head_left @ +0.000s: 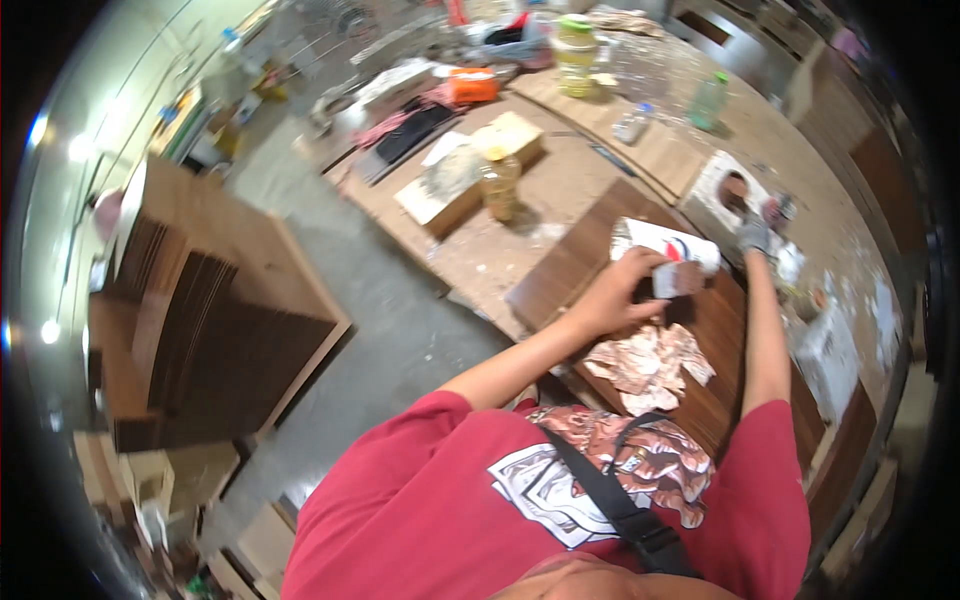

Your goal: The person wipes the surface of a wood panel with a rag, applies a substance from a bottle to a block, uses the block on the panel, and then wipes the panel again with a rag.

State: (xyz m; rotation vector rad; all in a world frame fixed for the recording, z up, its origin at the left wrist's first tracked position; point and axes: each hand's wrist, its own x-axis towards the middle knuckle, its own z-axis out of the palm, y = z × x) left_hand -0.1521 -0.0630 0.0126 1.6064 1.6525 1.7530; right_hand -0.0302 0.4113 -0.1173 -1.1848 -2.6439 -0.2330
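Between the thumb and fingers of my left hand (632, 285) is a small flat piece (682, 281), part brown and part pale grey; its exact kind is unclear. Just beyond those fingers a white cup-like container (660, 243) with a blue and red mark lies tilted over the dark wood-grain board (572, 262). Crumpled brown-and-white cloth or paper (648, 365) rests on the board below this hand. My right hand (754, 236), greyish and blurred, reaches to the edge of a white block-like container (722, 190) with brown stuff in its opening. Its fingers cannot be made out.
Farther off on the worktable stand a yellowish bottle (499, 184), a green-lidded jar (575, 58) and a green bottle (707, 103). A pale wood block (508, 138) lies behind the yellowish bottle. Stacked brown panels (215, 310) stand on the floor at left.
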